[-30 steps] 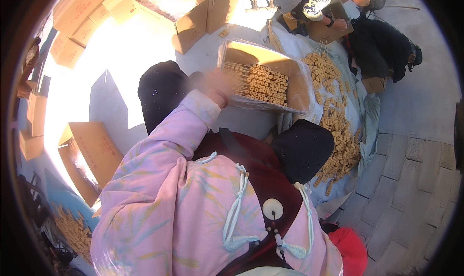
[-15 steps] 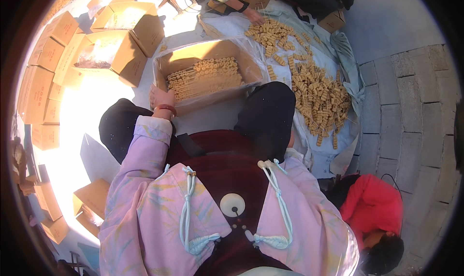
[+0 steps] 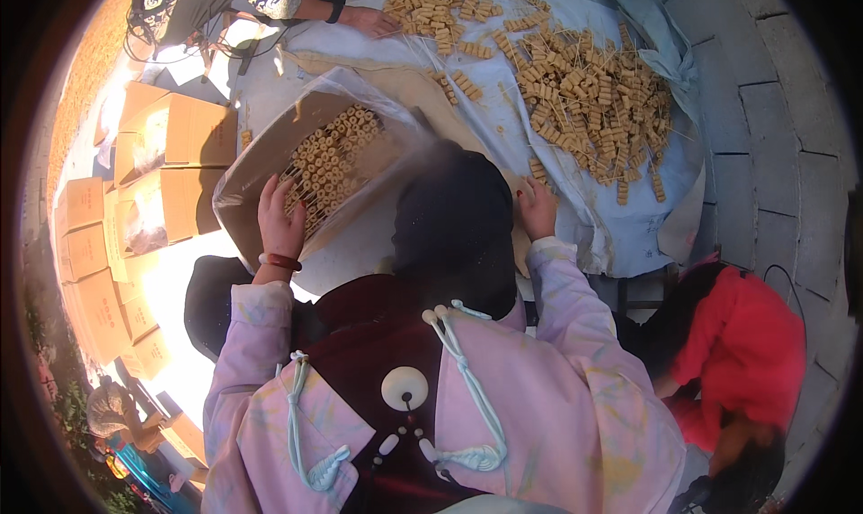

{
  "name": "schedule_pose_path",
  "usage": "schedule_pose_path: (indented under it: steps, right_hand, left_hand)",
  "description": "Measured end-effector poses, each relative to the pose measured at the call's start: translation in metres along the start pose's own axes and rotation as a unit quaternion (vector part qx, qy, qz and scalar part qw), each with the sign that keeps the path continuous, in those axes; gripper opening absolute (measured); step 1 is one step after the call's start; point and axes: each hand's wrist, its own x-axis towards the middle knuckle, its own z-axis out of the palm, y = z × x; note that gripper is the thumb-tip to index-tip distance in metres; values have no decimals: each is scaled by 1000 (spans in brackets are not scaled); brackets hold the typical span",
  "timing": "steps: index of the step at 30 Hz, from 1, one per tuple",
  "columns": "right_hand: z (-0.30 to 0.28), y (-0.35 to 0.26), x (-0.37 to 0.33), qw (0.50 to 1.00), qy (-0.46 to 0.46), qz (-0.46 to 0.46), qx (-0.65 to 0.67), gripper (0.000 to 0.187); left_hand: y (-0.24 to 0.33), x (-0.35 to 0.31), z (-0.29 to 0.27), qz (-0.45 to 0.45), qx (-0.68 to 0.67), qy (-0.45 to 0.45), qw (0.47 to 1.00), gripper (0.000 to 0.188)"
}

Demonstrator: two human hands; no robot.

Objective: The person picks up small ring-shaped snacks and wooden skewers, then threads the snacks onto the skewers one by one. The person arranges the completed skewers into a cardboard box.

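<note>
Our left hand (image 3: 282,224): grip loosely open at the near rim of the carton (image 3: 270,147), nothing visibly held. Right of the carton, our right hand (image 3: 538,210) half-curls; can't tell its hold. Skewered rolls (image 3: 334,154) sit inside; knocking the rim could slump them.

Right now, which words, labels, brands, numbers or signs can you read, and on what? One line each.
No text is readable enough to quote.
Stacked brown cardboard boxes at left: faint marks, too small and blurred to read.
Open brown cardboard box lined with clear plastic, at the left hand: no lettering I can make out.
White sheet under the heap of tan spiral pieces on sticks: none I can make out.
</note>
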Motion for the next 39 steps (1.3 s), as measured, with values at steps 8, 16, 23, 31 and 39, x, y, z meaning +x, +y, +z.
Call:
schedule_pose_path:
  steps: [8, 16, 23, 31, 39]
  right_hand:
    - [32, 29, 5, 945, -325, 41, 19, 61]
    - [29, 28, -21, 930, -354, 90, 31, 34]
    - [2, 29, 18, 879, -407, 103, 228, 33]
    - [-20, 156, 134, 955, 101, 59, -273, 29]
    - [-3, 145, 118, 972, -66, 27, -225, 10]
  left_hand:
    - [42, 10, 39, 51, 18, -89, 995, 38]
    - [51, 12, 44, 30, 20, -133, 990, 35]
    - [55, 18, 43, 16, 10, -160, 987, 37]
    - [59, 27, 45, -4, 2, -183, 983, 37]
    - [57, 31, 46, -8, 19, -196, 980, 38]
